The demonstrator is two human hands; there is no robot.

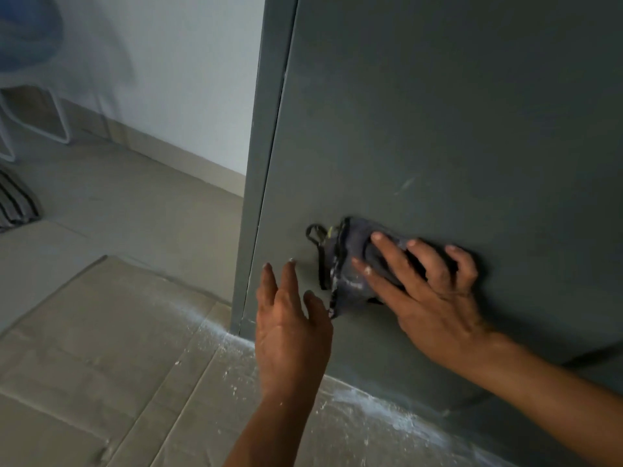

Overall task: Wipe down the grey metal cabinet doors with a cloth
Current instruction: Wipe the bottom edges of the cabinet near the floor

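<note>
Right fingers [387, 246] spread pressing cloth [350, 264] on cabinet door [438, 112], left hand [290, 328] open, empty

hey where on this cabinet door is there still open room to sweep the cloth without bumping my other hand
Free: the wide door above and right of the cloth, past the pale scuff. Crowded: left of the cloth, where the left hand sits by the door's edge, and below, near the dusty floor.

My right hand [435, 291] covers much of the cloth [347, 264], so its full shape is hidden. The cabinet door [455, 112] runs off the top and right edges. A chair [30, 62] at far left is blurred and cut off.
</note>
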